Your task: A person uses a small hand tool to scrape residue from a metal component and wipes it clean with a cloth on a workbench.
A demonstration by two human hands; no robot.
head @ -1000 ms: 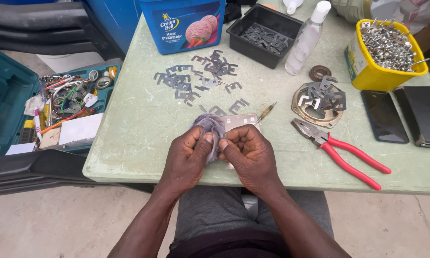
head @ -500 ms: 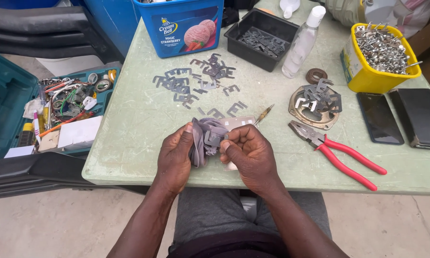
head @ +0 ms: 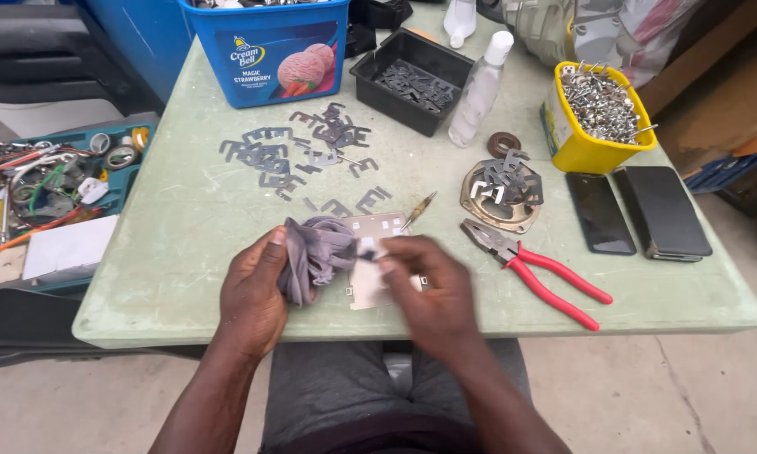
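My left hand point(head: 256, 290) grips a crumpled grey cloth point(head: 320, 252) near the front edge of the pale green table point(head: 185, 227). My right hand point(head: 433, 290) is blurred just right of it, with its fingertips pinching a small dark metal piece point(head: 367, 252) against the cloth. Under both hands lies a flat silvery metal plate point(head: 377, 286). Several loose grey stamped metal pieces point(head: 265, 160) are scattered on the table farther back.
Red-handled pliers point(head: 538, 269) and a small screwdriver point(head: 419, 210) lie to the right. A round metal part point(head: 500, 193), two dark phones point(head: 639, 212), a yellow tub of screws point(head: 597, 118), a black tray point(head: 412, 80), a clear bottle point(head: 479, 88), a blue tub point(head: 269, 50). An open toolbox point(head: 50, 202) sits left.
My hands have drawn slightly apart. The right hand now moves fast over the plate, and the cloth stays bunched in the left hand.
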